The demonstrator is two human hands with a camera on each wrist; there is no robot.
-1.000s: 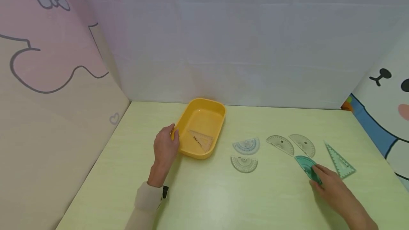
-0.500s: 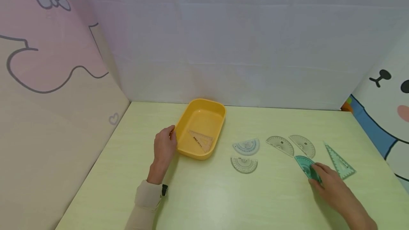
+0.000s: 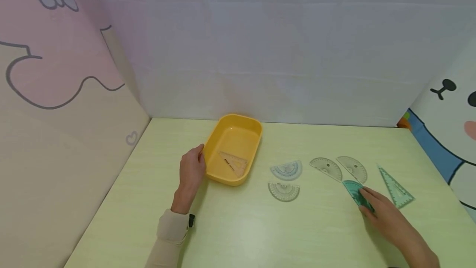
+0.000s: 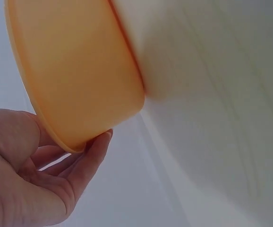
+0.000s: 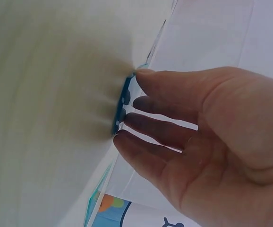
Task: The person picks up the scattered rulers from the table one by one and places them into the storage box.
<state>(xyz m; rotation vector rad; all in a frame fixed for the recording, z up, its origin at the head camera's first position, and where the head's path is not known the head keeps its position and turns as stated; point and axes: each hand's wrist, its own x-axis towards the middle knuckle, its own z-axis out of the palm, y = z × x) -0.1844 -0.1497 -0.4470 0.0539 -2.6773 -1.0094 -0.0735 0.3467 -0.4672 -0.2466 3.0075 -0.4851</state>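
My left hand (image 3: 191,171) grips the near left rim of a yellow plastic tray (image 3: 238,133). The left wrist view shows the thumb and fingers around the tray's rim (image 4: 56,132). Inside the tray lies an orange set square (image 3: 236,164). On the right, my right hand (image 3: 388,218) pinches a green protractor (image 3: 353,189) by its edges, low over the table. Seen from the right wrist, thumb and fingertips sit at opposite ends of the protractor (image 5: 121,106); in the head view the hand covers part of it.
Right of my right hand lies a green set square (image 3: 398,189). Two clear protractors (image 3: 327,168) (image 3: 353,168) lie just beyond the green one. Nearer the tray are a bluish protractor (image 3: 287,171) and another clear protractor (image 3: 284,192). A white wall (image 3: 297,61) stands behind the table.
The left thumb has shifted slightly on the tray's rim, and the right fingers have moved slightly further over the green protractor. The other things lie where they were.
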